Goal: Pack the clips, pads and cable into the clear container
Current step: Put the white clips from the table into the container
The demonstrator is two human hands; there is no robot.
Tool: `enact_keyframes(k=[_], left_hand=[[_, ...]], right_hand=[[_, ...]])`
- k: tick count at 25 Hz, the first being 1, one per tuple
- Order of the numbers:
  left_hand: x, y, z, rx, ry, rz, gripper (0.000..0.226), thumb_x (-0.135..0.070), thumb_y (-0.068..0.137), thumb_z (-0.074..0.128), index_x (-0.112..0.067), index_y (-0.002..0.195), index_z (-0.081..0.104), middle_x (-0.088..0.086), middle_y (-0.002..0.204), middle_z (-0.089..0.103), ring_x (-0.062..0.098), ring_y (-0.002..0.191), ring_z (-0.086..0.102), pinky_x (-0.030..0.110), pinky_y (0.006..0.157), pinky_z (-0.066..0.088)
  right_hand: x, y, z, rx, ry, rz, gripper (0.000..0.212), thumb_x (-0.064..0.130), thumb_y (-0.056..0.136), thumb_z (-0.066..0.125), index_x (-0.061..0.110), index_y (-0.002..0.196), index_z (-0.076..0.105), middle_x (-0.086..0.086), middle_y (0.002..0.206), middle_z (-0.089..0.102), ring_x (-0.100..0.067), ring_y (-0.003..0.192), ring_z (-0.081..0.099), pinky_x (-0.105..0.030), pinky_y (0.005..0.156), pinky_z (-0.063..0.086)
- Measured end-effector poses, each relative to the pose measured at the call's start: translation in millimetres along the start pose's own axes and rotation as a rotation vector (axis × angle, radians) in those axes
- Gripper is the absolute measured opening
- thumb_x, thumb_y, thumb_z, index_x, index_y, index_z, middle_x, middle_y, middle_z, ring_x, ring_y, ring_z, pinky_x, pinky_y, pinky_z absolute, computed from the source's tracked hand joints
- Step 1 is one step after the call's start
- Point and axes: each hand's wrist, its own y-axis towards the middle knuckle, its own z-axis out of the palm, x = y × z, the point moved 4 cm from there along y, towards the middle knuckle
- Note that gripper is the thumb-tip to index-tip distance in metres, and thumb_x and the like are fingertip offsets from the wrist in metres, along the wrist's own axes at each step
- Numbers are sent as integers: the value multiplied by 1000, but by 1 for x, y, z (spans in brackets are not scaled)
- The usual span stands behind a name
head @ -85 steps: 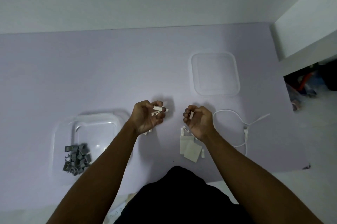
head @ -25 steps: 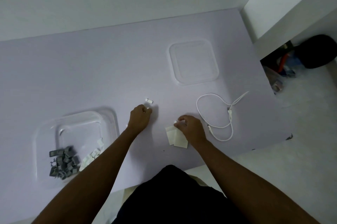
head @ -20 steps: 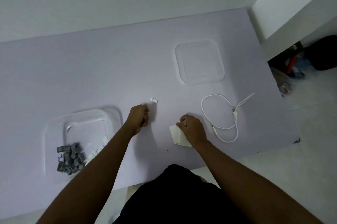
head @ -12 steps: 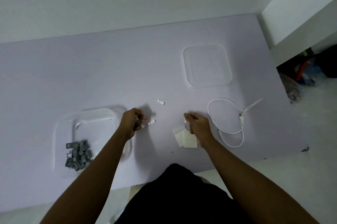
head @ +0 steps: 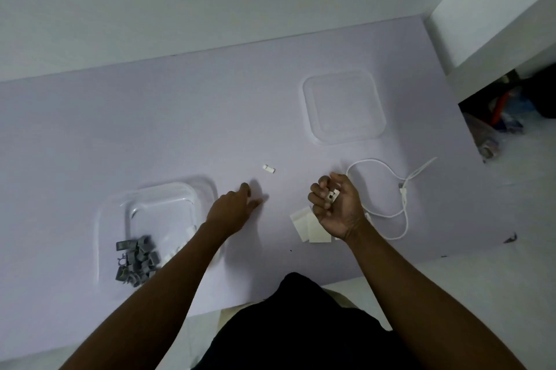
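Pale lilac tabletop (head: 150, 128). Clear square plastic container (head: 168, 189), left, with a heap of small grey plastic clips (head: 135, 261) in its near corner. Clear square lid (head: 343, 107), far right. Single small white clip (head: 268, 169), loose between them. Looped white cable (head: 391, 189) and overlapping white square pads (head: 304, 225), right. Left hand (head: 231, 210): fingers extended, possibly touching the tabletop. Right hand (head: 334, 207): palm up, curled round held white clips (head: 331, 195).

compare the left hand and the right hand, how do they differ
The left hand shows its back, fingers stretched out toward the lone white clip, holding nothing visible; the right hand is turned palm up, fingers curled round small white clips. The left hand is beside the clear container; the right hand is above the white pads. Both are bare and over the purple table.
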Motion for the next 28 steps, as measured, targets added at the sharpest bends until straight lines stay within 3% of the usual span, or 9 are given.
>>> enact_keyframes(k=[4,8,11,13,16,20,23,25,28], left_hand=[[-11,1,17,-10,208,81,46,-44,101,18,-15,128,42,14,110,62,37,82,64,39,66,51],[-27,8,28,-22,210,45,39,-36,105,29,-8,129,40,19,102,69,42,92,65,42,72,49],[-44,11,34,-4,191,100,38,-33,103,31,-5,125,45,20,105,68,41,94,64,43,77,50],[-57,10,35,23,40,115,35,-33,102,38,-2,112,52,19,96,66,39,90,63,38,71,47],[-66,13,28,11,-291,9,26,-27,96,52,-4,83,53,11,72,61,31,72,59,30,58,37],[-55,10,15,-9,-639,-199,17,-19,88,50,-5,81,56,6,68,69,21,59,55,31,58,42],[-29,7,2,-53,-638,-251,15,-21,92,46,-10,93,56,10,82,70,22,63,58,31,57,44],[-11,9,-6,-55,-443,-190,20,-18,95,44,-11,100,62,11,101,69,29,85,64,37,72,49],[5,4,-7,11,-66,-84,35,-27,103,38,-7,102,66,13,108,68,33,101,62,37,82,44]], right_hand=[[12,-21,-37,-332,-207,-147,43,42,100,49,14,69,62,-2,64,51,-10,44,39,-22,39,21],[11,-56,-96,-764,-642,-315,34,33,98,57,9,79,71,-3,60,54,-12,47,41,-24,44,31],[3,-68,-120,-839,-937,-406,17,19,93,63,15,83,76,0,70,66,-13,61,55,-28,61,42],[-8,-70,-127,-806,-1167,-417,14,22,92,63,15,91,76,-2,86,73,-14,78,64,-28,73,46],[-26,-70,-128,-810,-1337,-414,26,41,86,70,17,95,73,0,89,74,-15,83,66,-30,73,50],[-34,-63,-115,-885,-1524,-499,18,34,88,69,17,92,68,-3,88,72,-20,80,66,-31,70,49],[-34,-56,-109,-876,-1517,-500,13,26,87,69,14,91,67,-5,86,71,-22,79,65,-31,70,50],[-30,-54,-106,-910,-1347,-499,11,22,84,70,11,84,68,-5,79,69,-20,73,61,-29,67,46],[-30,-44,-92,-795,-594,-394,21,15,84,65,14,64,57,-3,59,51,-16,52,43,-23,49,33]])
